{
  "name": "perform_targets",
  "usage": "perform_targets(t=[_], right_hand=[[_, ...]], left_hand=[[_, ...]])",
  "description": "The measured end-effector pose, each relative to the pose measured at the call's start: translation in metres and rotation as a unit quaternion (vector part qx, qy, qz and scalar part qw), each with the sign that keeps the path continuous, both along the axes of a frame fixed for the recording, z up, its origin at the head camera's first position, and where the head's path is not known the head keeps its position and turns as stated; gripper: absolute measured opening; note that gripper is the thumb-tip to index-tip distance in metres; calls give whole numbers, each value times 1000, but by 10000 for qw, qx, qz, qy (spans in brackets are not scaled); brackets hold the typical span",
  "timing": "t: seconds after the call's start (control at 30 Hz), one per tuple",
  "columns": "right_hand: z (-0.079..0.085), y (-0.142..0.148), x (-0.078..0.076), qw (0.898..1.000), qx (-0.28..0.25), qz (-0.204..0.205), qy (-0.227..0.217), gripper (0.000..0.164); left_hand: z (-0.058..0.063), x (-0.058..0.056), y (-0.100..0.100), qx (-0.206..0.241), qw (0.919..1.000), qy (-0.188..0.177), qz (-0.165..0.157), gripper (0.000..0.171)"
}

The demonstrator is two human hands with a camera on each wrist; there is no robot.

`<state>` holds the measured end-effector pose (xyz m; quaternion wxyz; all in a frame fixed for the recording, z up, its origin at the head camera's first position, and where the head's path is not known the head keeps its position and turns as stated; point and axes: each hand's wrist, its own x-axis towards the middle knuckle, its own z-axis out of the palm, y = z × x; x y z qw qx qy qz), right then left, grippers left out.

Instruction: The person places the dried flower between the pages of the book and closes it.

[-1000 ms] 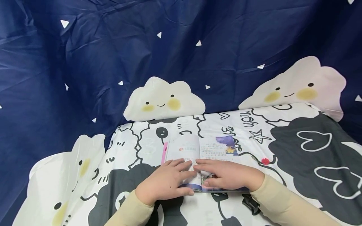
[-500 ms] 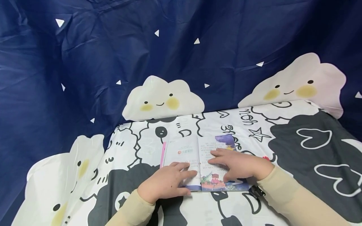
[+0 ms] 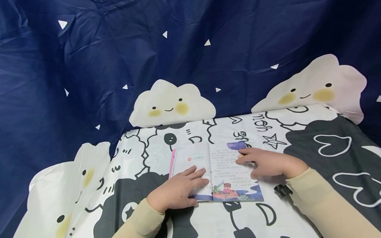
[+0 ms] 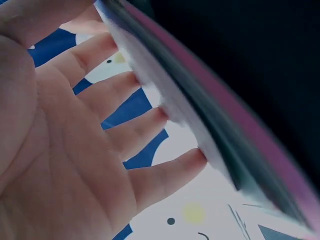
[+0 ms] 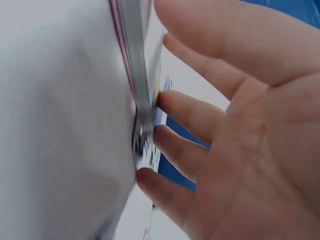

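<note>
An open picture book (image 3: 226, 172) with printed text and a coloured illustration lies flat on the patterned cloth. My left hand (image 3: 180, 190) rests on its left page, fingers spread. In the left wrist view the fingertips (image 4: 199, 154) of that hand touch the page, and the book's pink edge (image 4: 225, 100) shows beyond. Over the outer side of the right page is my right hand (image 3: 272, 162), its fingers fairly straight and pointing left. The right wrist view shows this hand's fingertips (image 5: 165, 97) at the side of the page stack (image 5: 131, 50); nothing is pinched between them.
A white cloth (image 3: 229, 221) with black sheep and doodle drawings covers the surface under the book. Behind it hangs a dark blue curtain (image 3: 190, 62) with small white triangles and smiling cloud shapes. A small black device (image 3: 282, 190) sits at the right wrist.
My right hand has slid rightward from the book's middle to the right page's outer side, uncovering the text and illustration. My left hand has stayed nearly in place on the left page.
</note>
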<state>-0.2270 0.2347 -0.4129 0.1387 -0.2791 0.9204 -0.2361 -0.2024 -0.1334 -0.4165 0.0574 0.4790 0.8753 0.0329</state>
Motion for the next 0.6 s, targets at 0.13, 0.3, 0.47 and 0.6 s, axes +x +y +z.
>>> perform_targets(t=[0.13, 0.3, 0.47, 0.6], right_hand=[[-1, 28, -9, 9990, -243, -373, -63, 63], [-2, 59, -14, 9965, -361, -750, -74, 52], [-3, 77, -16, 9963, -360, -780, -35, 41], [-5, 84, -18, 9963, -363, -775, 43, 33]], left_hand=[[-3, -1, 0, -99, 9999, -19, -2, 73], [-4, -2, 0, -148, 9999, -78, -21, 78], [-3, -2, -1, -166, 9998, -145, 23, 79], [-1, -2, -1, -166, 9998, -137, -18, 77]])
